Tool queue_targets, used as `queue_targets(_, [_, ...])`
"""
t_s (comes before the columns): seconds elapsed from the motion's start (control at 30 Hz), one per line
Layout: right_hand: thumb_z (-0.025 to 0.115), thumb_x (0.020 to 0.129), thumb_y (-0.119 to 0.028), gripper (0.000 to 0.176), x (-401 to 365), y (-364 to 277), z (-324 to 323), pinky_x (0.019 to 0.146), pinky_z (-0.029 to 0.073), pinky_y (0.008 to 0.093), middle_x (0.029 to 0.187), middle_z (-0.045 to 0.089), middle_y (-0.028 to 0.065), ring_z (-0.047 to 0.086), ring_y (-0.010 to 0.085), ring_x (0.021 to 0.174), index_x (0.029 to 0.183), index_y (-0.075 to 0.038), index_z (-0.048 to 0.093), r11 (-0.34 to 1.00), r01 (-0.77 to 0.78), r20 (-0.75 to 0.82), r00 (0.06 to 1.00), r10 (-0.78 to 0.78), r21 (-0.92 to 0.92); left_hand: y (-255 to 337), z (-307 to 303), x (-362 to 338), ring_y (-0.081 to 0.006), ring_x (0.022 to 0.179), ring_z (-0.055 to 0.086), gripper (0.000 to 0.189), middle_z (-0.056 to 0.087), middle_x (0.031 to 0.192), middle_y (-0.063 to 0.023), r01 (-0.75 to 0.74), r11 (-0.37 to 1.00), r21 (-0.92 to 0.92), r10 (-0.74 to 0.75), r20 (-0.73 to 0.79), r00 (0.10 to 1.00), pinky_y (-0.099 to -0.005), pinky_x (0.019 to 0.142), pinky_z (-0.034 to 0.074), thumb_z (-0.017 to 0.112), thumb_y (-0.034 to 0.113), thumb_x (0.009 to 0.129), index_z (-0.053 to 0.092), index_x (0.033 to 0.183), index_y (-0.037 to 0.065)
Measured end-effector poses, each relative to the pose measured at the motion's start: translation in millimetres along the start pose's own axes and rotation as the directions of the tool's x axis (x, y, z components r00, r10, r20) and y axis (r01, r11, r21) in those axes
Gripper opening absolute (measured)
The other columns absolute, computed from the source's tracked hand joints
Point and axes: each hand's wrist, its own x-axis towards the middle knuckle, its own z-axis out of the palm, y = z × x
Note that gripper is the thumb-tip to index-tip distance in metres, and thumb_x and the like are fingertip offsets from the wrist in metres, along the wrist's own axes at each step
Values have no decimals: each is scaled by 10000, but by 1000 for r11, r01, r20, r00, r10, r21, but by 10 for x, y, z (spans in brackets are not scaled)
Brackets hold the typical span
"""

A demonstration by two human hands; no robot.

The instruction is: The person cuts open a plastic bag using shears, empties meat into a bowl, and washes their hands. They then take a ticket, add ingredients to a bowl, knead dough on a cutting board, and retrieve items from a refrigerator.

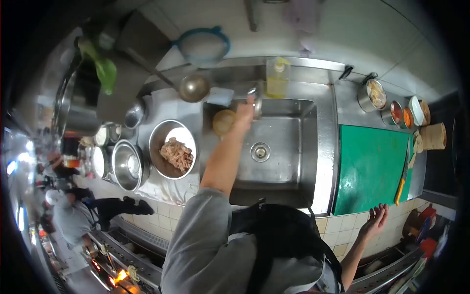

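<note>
steel counter (325, 157) runs along a pale wall (338, 29), with a sink (290, 147) set into it. your left hand (244, 115) is at the faucet (257, 106), by the sink's back edge; i can't tell whether the fingers pinch the metal or merely rest on it. expect it to feel rigid and fixed, likely slick if wet; hold it by the upper part. your right hand (374, 223), fingers loosely curled with nothing visible in them, hangs near the green cutting board (371, 164). your left hand hides part of the faucet, and its finer detail is too small to make out.
</note>
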Motion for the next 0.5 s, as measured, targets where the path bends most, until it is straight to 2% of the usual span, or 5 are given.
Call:
queue_targets(0.13, [570,1049,-239,354,-474,-143,1069,782,532,301,1170,664,91,622,139,932,1336,-35,598,991,-75,302,947,106,-114,128,212,-97,-149,554,600,436,561,611,7,-48,995,85,57,-104,993,-303,518,489,535,462,1042,661,875,80])
queue_targets(0.2, [584,1040,-229,350,-730,-132,1667,766,541,296,1154,664,86,624,135,920,1328,-30,601,974,-140,450,869,207,-178,96,170,7,-144,564,580,408,573,664,12,113,978,-172,-108,41,993,-289,503,457,537,442,1045,639,848,100])
queue_targets(0.33, [595,1032,-231,371,-1190,-29,2897,813,563,331,1173,657,87,635,159,943,1343,-28,581,934,-261,659,663,356,-243,148,158,-370,-140,632,584,352,593,718,6,251,831,-497,-170,203,964,-277,542,460,526,389,1051,643,880,104])
queue_targets(0.47, [565,1050,-271,456,-1533,59,3978,861,570,374,1274,608,104,613,201,1090,1430,-35,480,874,-462,780,489,390,-147,115,298,-1193,-194,1024,657,290,711,1062,-84,-87,971,-223,115,115,987,-376,908,492,517,255,1043,645,1184,36])
queue_targets(0.5, [540,1061,-294,474,-1585,112,4183,883,563,401,1332,582,112,606,213,1126,1464,-63,447,837,-535,812,437,386,-110,11,320,-1304,-194,1024,657,290,711,1062,-84,-85,971,-223,114,118,986,-376,908,492,517,255,1043,645,1184,36])
